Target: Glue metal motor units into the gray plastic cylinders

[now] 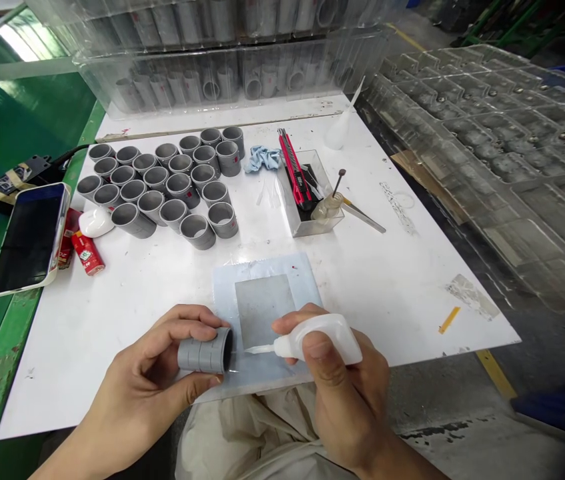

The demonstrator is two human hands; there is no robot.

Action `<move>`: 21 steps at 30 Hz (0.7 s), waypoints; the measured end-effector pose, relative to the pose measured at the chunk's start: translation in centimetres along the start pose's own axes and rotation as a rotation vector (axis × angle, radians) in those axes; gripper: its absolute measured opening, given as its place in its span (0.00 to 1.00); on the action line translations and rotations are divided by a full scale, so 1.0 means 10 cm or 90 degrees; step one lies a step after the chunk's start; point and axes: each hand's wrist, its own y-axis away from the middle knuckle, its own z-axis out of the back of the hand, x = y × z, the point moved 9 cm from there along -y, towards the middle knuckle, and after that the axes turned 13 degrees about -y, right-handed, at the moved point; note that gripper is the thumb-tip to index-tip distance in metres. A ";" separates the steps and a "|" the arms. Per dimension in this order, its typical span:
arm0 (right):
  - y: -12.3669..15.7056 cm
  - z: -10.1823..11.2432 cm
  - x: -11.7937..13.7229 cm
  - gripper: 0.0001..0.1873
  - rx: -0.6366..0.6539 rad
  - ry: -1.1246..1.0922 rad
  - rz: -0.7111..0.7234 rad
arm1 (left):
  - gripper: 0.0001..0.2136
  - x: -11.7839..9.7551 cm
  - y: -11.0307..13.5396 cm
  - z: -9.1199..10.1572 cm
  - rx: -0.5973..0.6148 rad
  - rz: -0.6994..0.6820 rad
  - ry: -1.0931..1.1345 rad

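My left hand [162, 367] is closed around a short grey plastic tube [205, 350], tilted on its side with its open end facing right. My right hand [347, 380] squeezes round a white squeeze bottle [329, 337] with a thin nozzle. The nozzle tip points left, a short gap away from the tube's open end. Beneath both hands lies a pale blue sheet [227, 277] with a grey square plate [265, 300] on it. What is inside the tube is hidden from this angle.
Several grey tubes [155, 180] stand upright at the back left. A clear box [312, 227] holds a red utility knife [292, 167]; a crumpled blue cloth [262, 159] lies beside it. A phone [29, 237] rests at the left edge. Clear trays [512, 167] are stacked right.
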 end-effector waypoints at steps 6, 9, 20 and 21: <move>0.01 0.02 -0.02 0.12 -0.015 -0.008 0.008 | 0.13 -0.01 -0.01 -0.01 0.026 -0.014 -0.022; 0.02 0.03 -0.02 0.12 -0.019 -0.019 0.011 | 0.13 -0.01 0.00 0.01 -0.003 0.011 -0.015; 0.04 0.11 -0.07 0.15 -0.060 -0.020 0.010 | 0.16 -0.02 0.02 0.03 -0.031 0.033 -0.019; 0.05 0.12 -0.08 0.15 -0.065 -0.020 0.009 | 0.16 -0.02 0.02 0.02 -0.027 0.032 -0.021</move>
